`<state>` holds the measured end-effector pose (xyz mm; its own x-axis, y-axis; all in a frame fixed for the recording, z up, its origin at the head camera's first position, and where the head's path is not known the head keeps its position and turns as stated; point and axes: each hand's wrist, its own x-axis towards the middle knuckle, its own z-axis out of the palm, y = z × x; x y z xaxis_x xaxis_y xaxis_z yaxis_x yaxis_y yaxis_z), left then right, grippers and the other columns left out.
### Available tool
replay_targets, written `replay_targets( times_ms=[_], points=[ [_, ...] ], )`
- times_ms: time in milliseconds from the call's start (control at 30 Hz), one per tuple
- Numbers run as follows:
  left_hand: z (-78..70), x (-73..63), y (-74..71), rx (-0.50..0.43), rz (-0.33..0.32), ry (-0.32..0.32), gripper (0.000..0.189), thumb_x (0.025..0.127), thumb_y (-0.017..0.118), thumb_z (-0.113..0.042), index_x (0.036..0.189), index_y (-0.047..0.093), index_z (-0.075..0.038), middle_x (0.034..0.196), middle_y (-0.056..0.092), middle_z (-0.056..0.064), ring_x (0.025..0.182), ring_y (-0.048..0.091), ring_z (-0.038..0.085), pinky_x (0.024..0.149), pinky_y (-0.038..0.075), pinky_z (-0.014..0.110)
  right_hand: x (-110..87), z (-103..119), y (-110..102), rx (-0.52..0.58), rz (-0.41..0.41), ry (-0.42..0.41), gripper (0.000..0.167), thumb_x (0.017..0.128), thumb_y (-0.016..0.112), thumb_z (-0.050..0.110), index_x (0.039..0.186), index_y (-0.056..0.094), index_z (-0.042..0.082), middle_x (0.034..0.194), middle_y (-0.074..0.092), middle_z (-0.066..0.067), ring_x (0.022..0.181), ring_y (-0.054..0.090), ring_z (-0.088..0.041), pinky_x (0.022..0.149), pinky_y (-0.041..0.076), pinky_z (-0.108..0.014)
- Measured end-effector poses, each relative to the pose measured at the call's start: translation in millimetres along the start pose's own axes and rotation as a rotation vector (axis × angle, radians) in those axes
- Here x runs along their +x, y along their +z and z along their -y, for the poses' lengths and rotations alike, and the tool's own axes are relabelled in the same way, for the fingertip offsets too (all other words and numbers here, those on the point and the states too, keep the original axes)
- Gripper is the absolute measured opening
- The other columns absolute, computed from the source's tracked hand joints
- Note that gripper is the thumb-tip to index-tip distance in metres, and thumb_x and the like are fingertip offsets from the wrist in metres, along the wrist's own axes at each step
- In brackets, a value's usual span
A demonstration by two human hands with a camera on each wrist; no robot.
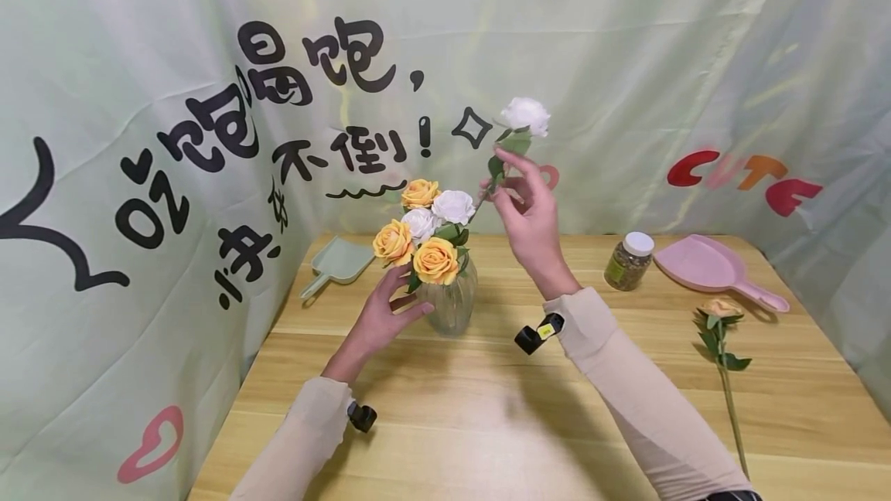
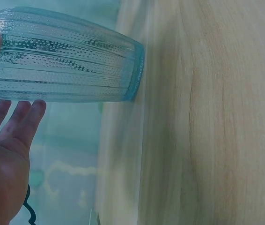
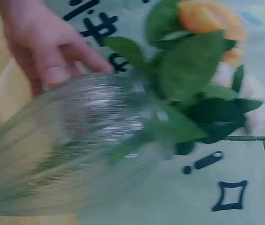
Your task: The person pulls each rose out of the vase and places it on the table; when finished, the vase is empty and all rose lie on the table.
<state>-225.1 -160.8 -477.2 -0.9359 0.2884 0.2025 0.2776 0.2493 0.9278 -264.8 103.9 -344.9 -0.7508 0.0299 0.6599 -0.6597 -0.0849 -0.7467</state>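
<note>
My right hand (image 1: pixel 530 223) holds a white artificial rose (image 1: pixel 526 116) by its leafy stem, above and right of a ribbed clear glass vase (image 1: pixel 451 304). The rose's stem (image 3: pixel 249 138) runs down toward the foliage at the vase mouth; whether its end is inside is hidden. Orange roses (image 1: pixel 436 260) and white roses (image 1: pixel 454 207) stand bunched in the vase. At the vase's left side, below the blooms, is my left hand (image 1: pixel 379 319), thumb and fingers spread apart with the tips at the glass. The left wrist view shows those fingertips (image 2: pixel 38 107) along the vase's edge.
A pale orange rose (image 1: pixel 721 308) lies on the wooden table's right side. Behind it are a pink dustpan (image 1: pixel 703 263) and a white-lidded jar (image 1: pixel 629 261). A green dustpan (image 1: pixel 341 260) lies at back left. Printed curtains (image 1: pixel 612 99) enclose the table.
</note>
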Motion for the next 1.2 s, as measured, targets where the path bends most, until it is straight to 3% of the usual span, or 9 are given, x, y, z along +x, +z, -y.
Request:
replay_targets(
  times_ms=[200, 400, 567, 667, 800, 1033, 1200],
  points=[
    [0.7, -0.2, -0.5, -0.009, 0.000, -0.005, 0.076, 0.098, 0.084, -0.015, 0.163, 0.043, -0.013, 0.169, 0.039, 0.014, 0.154, 0.047, 0.041, 0.121, 0.051, 0.060, 15.0, 19.3, -19.2, 0.028, -0.118, -0.086, 0.048, 0.104, 0.062, -0.010, 0.150, 0.062, 0.006, 0.128, 0.073, -0.009, 0.106, 0.076, -0.017, 0.100, 0.066, -0.032],
    [0.6, -0.2, -0.7, -0.026, 0.002, -0.009, 0.077, 0.098, 0.085, -0.016, 0.163, 0.042, -0.014, 0.169, 0.039, 0.013, 0.154, 0.046, 0.040, 0.121, 0.051, 0.059, 21.1, 34.3, -45.9, 0.034, -0.171, -0.184, 0.043, 0.103, 0.069, -0.007, 0.144, 0.066, 0.004, 0.136, 0.070, -0.007, 0.103, 0.078, -0.015, 0.099, 0.066, -0.031],
    [-0.3, 0.0, -0.4, -0.041, 0.000, -0.015, 0.077, 0.098, 0.085, -0.015, 0.162, 0.043, -0.016, 0.169, 0.039, 0.012, 0.154, 0.047, 0.039, 0.121, 0.052, 0.058, 17.2, 43.9, -76.1, 0.061, -0.161, -0.165, 0.042, 0.102, 0.068, -0.010, 0.143, 0.067, 0.001, 0.139, 0.069, -0.014, 0.096, 0.078, -0.015, 0.092, 0.068, -0.029],
    [-0.3, 0.1, 0.0, -0.034, 0.001, -0.009, 0.076, 0.098, 0.084, -0.014, 0.162, 0.044, -0.016, 0.168, 0.040, 0.012, 0.153, 0.047, 0.039, 0.121, 0.052, 0.058, 10.1, 49.5, -98.1, 0.053, -0.119, -0.117, 0.045, 0.102, 0.067, -0.011, 0.146, 0.065, 0.000, 0.133, 0.071, -0.015, 0.094, 0.078, -0.015, 0.090, 0.068, -0.027],
    [0.1, 0.4, 0.6, -0.026, 0.005, -0.001, 0.076, 0.098, 0.084, -0.015, 0.162, 0.044, -0.015, 0.169, 0.040, 0.013, 0.153, 0.048, 0.039, 0.121, 0.053, 0.057, -3.5, 56.6, -131.3, -0.082, -0.060, -0.031, 0.048, 0.102, 0.067, -0.009, 0.149, 0.063, 0.001, 0.120, 0.074, -0.007, 0.093, 0.079, -0.011, 0.090, 0.066, -0.021],
    [2.7, 0.7, 0.0, -0.014, 0.000, 0.011, 0.076, 0.098, 0.084, -0.014, 0.162, 0.044, -0.016, 0.168, 0.041, 0.012, 0.152, 0.049, 0.039, 0.121, 0.053, 0.058, -37.3, 60.6, -188.3, -0.580, -0.002, 0.163, 0.052, 0.108, 0.065, 0.004, 0.158, 0.058, 0.016, 0.106, 0.074, 0.021, 0.094, 0.074, 0.006, 0.089, 0.056, -0.003],
    [3.4, 0.7, -1.0, -0.033, 0.007, -0.004, 0.075, 0.098, 0.084, -0.013, 0.162, 0.044, -0.016, 0.169, 0.039, 0.013, 0.153, 0.048, 0.039, 0.121, 0.052, 0.058, -63.6, 56.2, -220.1, -0.736, 0.093, 0.319, 0.055, 0.110, 0.066, 0.013, 0.163, 0.052, 0.015, 0.100, 0.071, 0.031, 0.086, 0.070, 0.011, 0.077, 0.054, -0.001]
  ],
)
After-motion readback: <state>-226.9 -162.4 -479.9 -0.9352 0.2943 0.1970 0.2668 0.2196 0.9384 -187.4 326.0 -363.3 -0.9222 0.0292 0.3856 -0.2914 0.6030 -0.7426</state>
